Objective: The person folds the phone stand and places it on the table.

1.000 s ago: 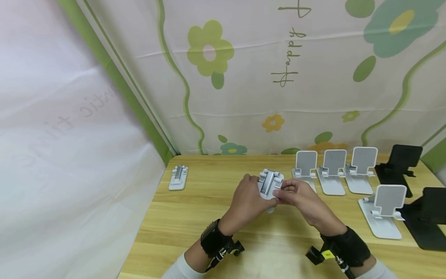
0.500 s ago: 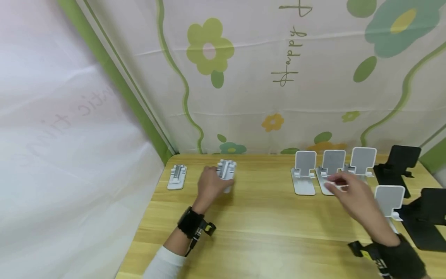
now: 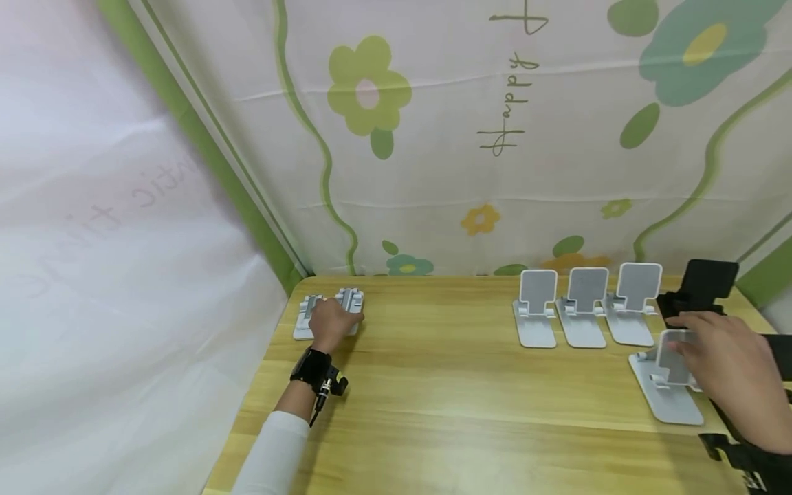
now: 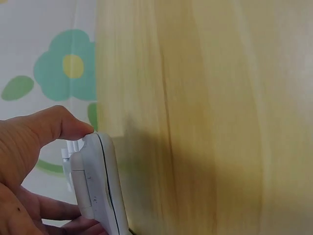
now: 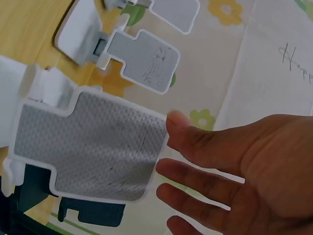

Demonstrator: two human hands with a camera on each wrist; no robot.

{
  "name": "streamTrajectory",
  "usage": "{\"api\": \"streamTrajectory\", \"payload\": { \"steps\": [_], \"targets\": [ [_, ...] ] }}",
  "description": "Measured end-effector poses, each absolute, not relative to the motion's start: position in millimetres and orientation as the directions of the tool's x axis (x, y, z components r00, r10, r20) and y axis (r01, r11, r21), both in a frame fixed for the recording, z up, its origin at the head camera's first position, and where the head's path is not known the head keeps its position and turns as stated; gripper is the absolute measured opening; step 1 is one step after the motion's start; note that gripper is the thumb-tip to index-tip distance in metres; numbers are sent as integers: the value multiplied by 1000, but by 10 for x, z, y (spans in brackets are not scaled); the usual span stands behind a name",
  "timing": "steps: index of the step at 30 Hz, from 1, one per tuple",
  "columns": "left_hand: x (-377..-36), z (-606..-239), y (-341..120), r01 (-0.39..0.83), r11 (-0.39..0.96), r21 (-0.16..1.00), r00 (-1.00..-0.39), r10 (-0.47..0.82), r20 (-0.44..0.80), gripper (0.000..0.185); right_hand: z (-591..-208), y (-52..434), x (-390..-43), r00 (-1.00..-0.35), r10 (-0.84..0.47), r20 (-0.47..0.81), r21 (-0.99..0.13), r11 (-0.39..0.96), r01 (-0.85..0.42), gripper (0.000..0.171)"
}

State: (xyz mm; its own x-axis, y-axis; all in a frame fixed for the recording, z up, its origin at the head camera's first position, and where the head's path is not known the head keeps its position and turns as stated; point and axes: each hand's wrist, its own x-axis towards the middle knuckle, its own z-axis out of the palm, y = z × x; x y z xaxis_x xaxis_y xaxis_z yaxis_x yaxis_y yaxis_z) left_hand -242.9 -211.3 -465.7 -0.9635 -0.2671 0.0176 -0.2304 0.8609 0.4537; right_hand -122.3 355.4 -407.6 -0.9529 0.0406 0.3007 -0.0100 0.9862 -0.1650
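At the table's far left, my left hand [image 3: 331, 323] grips a folded white phone stand [image 3: 351, 300] by its sides. In the left wrist view the thumb presses one edge of this phone stand [image 4: 95, 181] and the other fingers reach round the opposite side. Another folded white stand [image 3: 304, 320] lies just left of it, partly covered by the hand. My right hand [image 3: 733, 371] is at the upright plate of the front unfolded white phone stand [image 3: 671, 392]. From the right wrist, the thumb and extended fingers appear at the plate's outer edge [image 5: 93, 142]; contact is unclear.
Three unfolded white phone stands [image 3: 583, 323] stand in a row at the back right. A black phone stand [image 3: 708, 282] is beside them, and another black one is mostly hidden behind my right hand. Behind the wooden table [image 3: 445, 385] hangs a flower-printed cloth [image 3: 433, 172].
My left hand has carried the folded phone stand leftward from the middle to beside the other folded one. My right hand let go of it and moved right to the front white stand.
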Motion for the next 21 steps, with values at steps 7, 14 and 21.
{"api": "streamTrajectory", "payload": {
  "steps": [7,14,21],
  "targets": [
    [-2469,-4662,-2154,-265,862,431,-956,-295,3,44,-4092,3616,-1212,-975,75,209,-232,972,25,30],
    [-2482,-4712,-2219,-270,866,422,-954,-300,3,48,-4098,3652,-1227,-977,51,208,-232,973,1,28],
    [-2462,-4748,-2216,-250,871,422,-961,-277,4,50,-4149,3664,-1242,-973,70,219,-252,968,13,27]
  ]
}}
